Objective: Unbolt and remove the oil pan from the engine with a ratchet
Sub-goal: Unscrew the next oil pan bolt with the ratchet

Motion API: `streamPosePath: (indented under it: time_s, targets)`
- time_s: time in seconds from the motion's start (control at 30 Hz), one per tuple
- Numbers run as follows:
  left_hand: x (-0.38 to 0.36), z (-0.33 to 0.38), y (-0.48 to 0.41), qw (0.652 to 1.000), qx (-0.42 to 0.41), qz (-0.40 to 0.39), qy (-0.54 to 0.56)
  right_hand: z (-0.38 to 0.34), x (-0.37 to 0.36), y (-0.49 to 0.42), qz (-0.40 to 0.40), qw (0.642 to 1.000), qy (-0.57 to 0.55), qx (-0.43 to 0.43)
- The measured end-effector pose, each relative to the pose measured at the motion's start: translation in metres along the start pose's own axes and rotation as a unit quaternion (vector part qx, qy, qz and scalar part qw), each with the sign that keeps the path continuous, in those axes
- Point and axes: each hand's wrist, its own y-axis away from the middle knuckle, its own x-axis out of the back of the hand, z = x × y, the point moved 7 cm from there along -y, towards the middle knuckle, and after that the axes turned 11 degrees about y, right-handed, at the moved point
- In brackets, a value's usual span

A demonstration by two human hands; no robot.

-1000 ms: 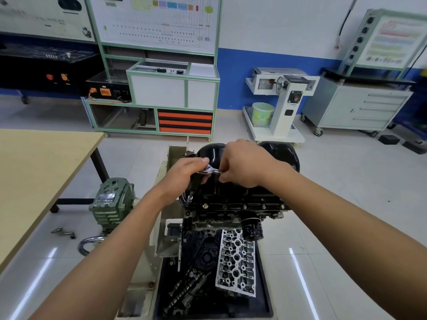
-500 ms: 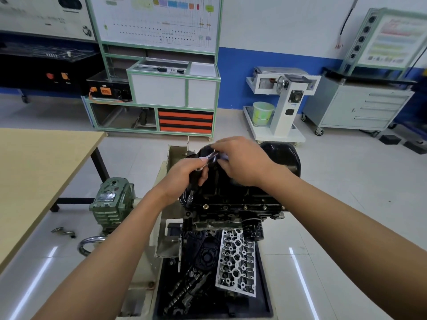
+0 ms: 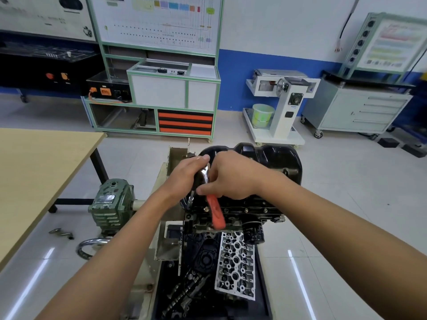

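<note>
A black oil pan sits on top of an upturned engine mounted on a stand. My left hand grips the chrome head of a ratchet at the pan's left end, over a socket extension that points down at the flange. My right hand holds the ratchet's red handle, which slants down toward me below my fingers. The bolt under the socket is hidden.
A silver cylinder head and dark engine parts lie in a black tray below the engine. A green gearbox is at the stand's left. A wooden table stands at left. Cabinets and a white machine line the far wall.
My right hand has swung the ratchet handle round toward me, so the red grip now shows below it. My left hand stayed on the ratchet head.
</note>
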Motion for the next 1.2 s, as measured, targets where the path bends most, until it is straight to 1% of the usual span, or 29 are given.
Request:
streamPosePath:
  time_s: [0.03,0.1,0.13,0.2,0.23,0.3,0.4,0.5,0.6,0.67,0.77,0.87,0.97,1.07,1.2]
  targets:
    - [0.001,0.001,0.000,1.000,0.006,-0.008,0.007,0.005,0.003,0.000,-0.012,1.000,0.005,-0.002]
    - [0.003,0.002,0.001,0.999,0.017,-0.036,0.014,0.016,0.007,-0.001,-0.021,0.998,0.061,-0.013]
    - [0.003,0.003,0.001,0.998,0.020,-0.055,0.007,0.022,0.009,-0.004,-0.006,0.995,0.102,-0.020]
    - [0.001,0.003,0.003,0.995,0.027,-0.095,-0.022,0.032,0.015,-0.012,0.055,0.983,0.169,-0.048]
    - [0.000,0.001,0.003,0.993,0.035,-0.107,-0.026,0.034,0.017,-0.016,0.087,0.978,0.183,-0.055]
    - [-0.002,-0.001,0.003,0.993,0.047,-0.107,-0.021,0.038,0.012,-0.024,0.115,0.979,0.163,-0.034]
    - [0.001,-0.002,0.001,0.996,0.040,-0.078,-0.001,0.038,0.000,-0.030,0.118,0.989,0.091,0.025]
    - [0.006,-0.003,0.001,0.997,0.033,-0.061,0.027,0.040,-0.011,-0.029,0.117,0.991,0.049,0.041]
    - [0.007,-0.005,0.001,0.998,0.036,-0.044,0.019,0.040,-0.011,-0.026,0.137,0.988,0.058,0.032]
    - [0.005,-0.004,-0.001,0.999,0.036,-0.029,-0.005,0.039,-0.001,-0.023,0.158,0.981,0.112,0.002]
    - [0.004,-0.003,-0.005,0.999,0.030,-0.007,-0.040,0.035,0.012,-0.012,0.138,0.967,0.197,-0.081]
    - [0.005,-0.007,-0.008,0.999,0.025,0.013,-0.036,0.016,0.011,0.002,0.116,0.963,0.228,-0.085]
    - [0.003,-0.010,-0.008,0.999,0.028,0.028,-0.013,0.003,0.002,0.009,0.084,0.974,0.198,-0.068]
    - [0.004,-0.007,-0.009,0.999,0.026,0.043,-0.016,-0.003,-0.005,0.010,0.048,0.991,0.122,-0.037]
    - [0.008,-0.003,-0.006,0.999,0.022,0.038,0.001,0.003,0.000,0.008,0.000,0.999,0.048,-0.012]
